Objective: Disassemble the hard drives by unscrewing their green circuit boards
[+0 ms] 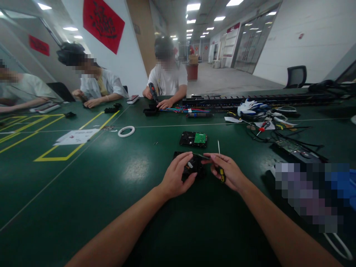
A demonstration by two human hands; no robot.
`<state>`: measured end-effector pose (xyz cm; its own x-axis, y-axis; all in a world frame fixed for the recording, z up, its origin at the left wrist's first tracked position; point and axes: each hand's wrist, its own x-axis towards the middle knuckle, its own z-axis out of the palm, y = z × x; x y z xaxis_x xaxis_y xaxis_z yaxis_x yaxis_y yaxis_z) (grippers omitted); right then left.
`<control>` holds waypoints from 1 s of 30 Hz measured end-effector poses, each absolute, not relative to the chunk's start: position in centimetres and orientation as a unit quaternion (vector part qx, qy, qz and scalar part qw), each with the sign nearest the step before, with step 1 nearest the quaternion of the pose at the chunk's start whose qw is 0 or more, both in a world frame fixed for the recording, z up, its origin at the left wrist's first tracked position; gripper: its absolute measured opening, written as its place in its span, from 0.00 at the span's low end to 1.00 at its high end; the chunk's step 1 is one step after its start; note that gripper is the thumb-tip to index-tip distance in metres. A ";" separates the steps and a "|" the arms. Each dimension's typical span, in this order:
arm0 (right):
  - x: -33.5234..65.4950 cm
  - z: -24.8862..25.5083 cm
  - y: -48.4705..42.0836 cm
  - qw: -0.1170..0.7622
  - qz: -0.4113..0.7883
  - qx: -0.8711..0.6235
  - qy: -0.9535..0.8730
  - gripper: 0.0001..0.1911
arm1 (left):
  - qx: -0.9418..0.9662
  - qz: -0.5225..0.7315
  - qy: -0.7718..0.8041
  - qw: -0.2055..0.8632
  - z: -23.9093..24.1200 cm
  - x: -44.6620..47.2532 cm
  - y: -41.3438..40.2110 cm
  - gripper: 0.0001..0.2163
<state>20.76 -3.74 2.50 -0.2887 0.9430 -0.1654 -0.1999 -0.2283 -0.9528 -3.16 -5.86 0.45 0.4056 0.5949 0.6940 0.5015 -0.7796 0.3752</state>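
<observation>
My left hand curves over a black hard drive in front of me, its thumb at the near edge and its fingertips on top. A thin dark board is tilted up above the drive; the left fingertips are at one end of it. My right hand pinches the other end between thumb and forefinger. Tucked in the same hand is a screwdriver with a yellow-and-black handle, its shaft pointing up. Just beyond lies a second hard drive with a green circuit board facing up.
Tiny screws and a white tape roll lie left. To the right are gloves, a red screwdriver, cables and an opened electronic unit. Across the table, a person holds a power screwdriver; others sit left.
</observation>
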 end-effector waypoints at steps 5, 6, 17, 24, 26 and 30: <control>20.8 2.2 -3.5 0.441 0.643 -0.442 -0.443 0.20 | 0.838 0.423 0.341 0.050 0.2 -3.1 -5.9 0.28; 20.8 2.1 -3.5 0.441 0.636 -0.451 -0.444 0.21 | 0.837 0.422 0.344 0.048 0.1 -3.1 -5.8 0.27; 20.7 0.9 -3.4 0.427 0.599 -0.457 -0.500 0.20 | 0.807 0.443 0.391 0.013 -0.8 -3.5 -4.8 0.15; 20.6 1.1 -3.6 0.401 0.602 -0.456 -0.518 0.18 | 0.818 0.419 0.393 0.020 -0.8 -3.5 -4.7 0.13; 20.6 1.2 -3.6 0.394 0.600 -0.455 -0.527 0.19 | 0.824 0.410 0.391 0.020 -0.9 -3.5 -4.7 0.13; 20.5 1.4 -3.7 0.386 0.597 -0.454 -0.537 0.20 | 0.824 0.409 0.392 0.018 -1.0 -3.5 -4.7 0.13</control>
<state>20.49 -3.69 1.39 -0.2890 0.9488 -0.1272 0.0260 -0.1250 -0.9918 -3.52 -4.69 -1.04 0.3577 0.6609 0.6597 0.6315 -0.6916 0.3506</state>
